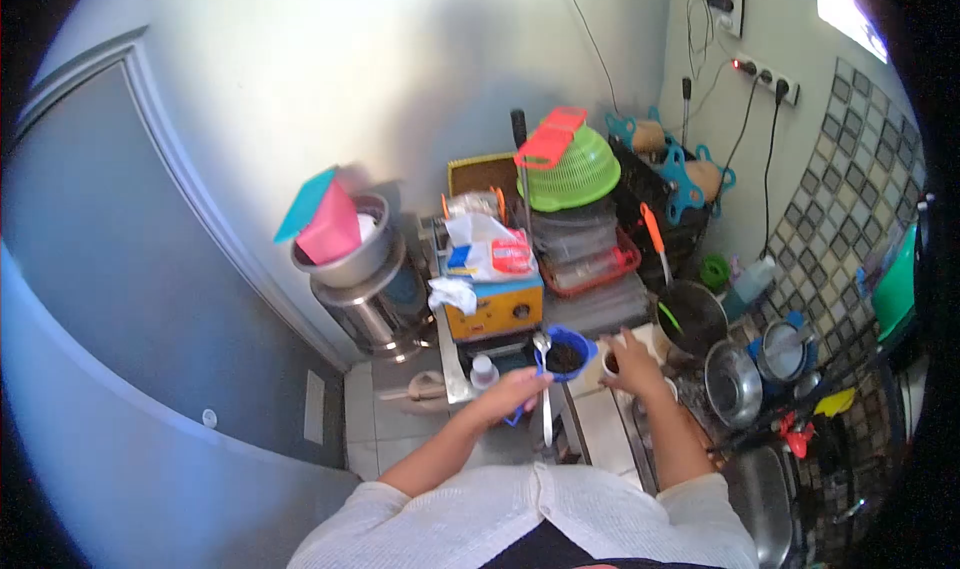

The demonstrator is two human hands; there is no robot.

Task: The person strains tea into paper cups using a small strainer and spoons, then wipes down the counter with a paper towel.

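Observation:
My left hand (pixel 515 393) is closed at the near left side of a blue strainer or cup (pixel 567 353) with dark contents. Its fingers are at the blue rim, near a metal spoon (pixel 546 409) whose bowl points up and away from me. On the tiled counter, my right hand (pixel 636 365) curls around a small white cup (pixel 611 362) with dark liquid in it, just right of the blue one. A small bottle with a pale cap (pixel 484 371) stands left of the blue strainer.
An orange-and-blue appliance (pixel 495 312) carries plastic packets. Behind are a green colander (pixel 572 174) and stacked trays. To the right are a dark pot (pixel 692 319), metal bowls (pixel 733 383) and a sink (pixel 762 509). A steel container (pixel 370 314) stands left, beside the door (pixel 150 259).

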